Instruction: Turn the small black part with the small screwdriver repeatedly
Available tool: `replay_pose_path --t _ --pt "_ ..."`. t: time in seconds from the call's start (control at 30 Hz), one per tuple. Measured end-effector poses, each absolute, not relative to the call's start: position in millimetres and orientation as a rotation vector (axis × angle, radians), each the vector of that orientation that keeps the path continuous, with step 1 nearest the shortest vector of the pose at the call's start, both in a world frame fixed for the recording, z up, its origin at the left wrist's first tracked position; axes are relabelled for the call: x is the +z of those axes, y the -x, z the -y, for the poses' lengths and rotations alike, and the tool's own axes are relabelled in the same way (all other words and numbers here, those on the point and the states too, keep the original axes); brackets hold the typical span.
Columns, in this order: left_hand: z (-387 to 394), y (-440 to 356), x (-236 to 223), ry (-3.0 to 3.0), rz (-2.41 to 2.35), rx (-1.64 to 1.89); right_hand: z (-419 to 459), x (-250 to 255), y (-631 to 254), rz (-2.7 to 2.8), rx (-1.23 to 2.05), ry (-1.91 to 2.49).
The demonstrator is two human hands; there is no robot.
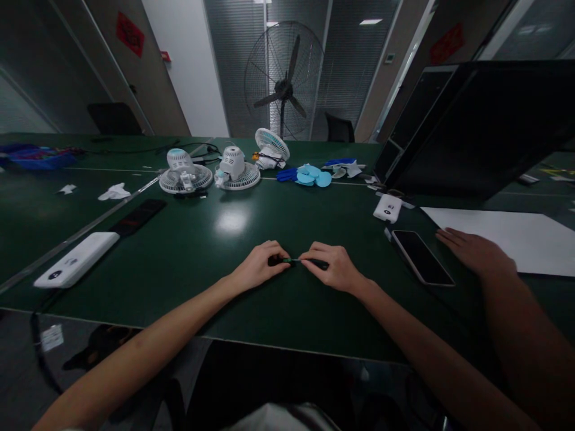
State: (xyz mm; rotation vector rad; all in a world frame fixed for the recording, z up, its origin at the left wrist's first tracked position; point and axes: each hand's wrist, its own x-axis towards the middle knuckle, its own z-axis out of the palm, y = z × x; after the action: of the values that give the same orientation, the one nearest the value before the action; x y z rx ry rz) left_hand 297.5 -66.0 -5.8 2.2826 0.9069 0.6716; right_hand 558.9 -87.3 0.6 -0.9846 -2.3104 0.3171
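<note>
Near the front middle of the green table [233,305], my left hand [258,263] pinches a small dark piece [275,261] with a bit of green at its end; the fingers hide much of it. Facing it, my right hand [335,266] is closed around a screwdriver [320,263] with a dark handle and a thin metal shaft. The shaft points left, its tip at or very near the green end. Whether the two touch I cannot tell.
Small white fans [238,173] stand behind, beside light-blue fan blades [314,175]. White power banks lie left [78,260] and right [387,208]. A phone [422,257], a co-worker's hand [478,251], a white sheet [539,239] and a large black monitor [476,131] occupy the right.
</note>
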Motion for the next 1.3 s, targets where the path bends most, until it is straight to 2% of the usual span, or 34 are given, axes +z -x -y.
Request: replay_pose_path --t 0.1,0.4,0.67,0.83,1.03,1.13,1.3 --pt "66.0 -296.5 -6.4 -2.29 -0.903 0.678 87.9 3.1 -552.4 2.195 0.435 0.952" --pt "71.5 -290.1 0.7 -2.315 -0.917 0.615 83.8 1.3 -567.3 2.16 0.38 1.046" --pt "67.0 -248.0 3.2 -2.328 -0.942 0.571 81.8 0.0 -572.3 2.176 0.428 1.038" --pt "22.8 -161.0 -2.1 -2.323 -1.311 0.652 80.8 -2.8 -574.4 2.193 0.438 1.04" --pt "-10.9 -24.2 -6.5 -2.078 -2.09 0.711 79.2 -5.7 -574.8 2.213 0.404 1.046" --pt "-7.2 3.9 -3.4 -1.943 -2.278 0.659 79.1 -6.5 -574.5 2.219 0.406 1.043" --pt "3.9 9.6 3.3 -1.793 -2.252 0.685 79.2 -5.8 -574.3 2.214 0.421 1.055"
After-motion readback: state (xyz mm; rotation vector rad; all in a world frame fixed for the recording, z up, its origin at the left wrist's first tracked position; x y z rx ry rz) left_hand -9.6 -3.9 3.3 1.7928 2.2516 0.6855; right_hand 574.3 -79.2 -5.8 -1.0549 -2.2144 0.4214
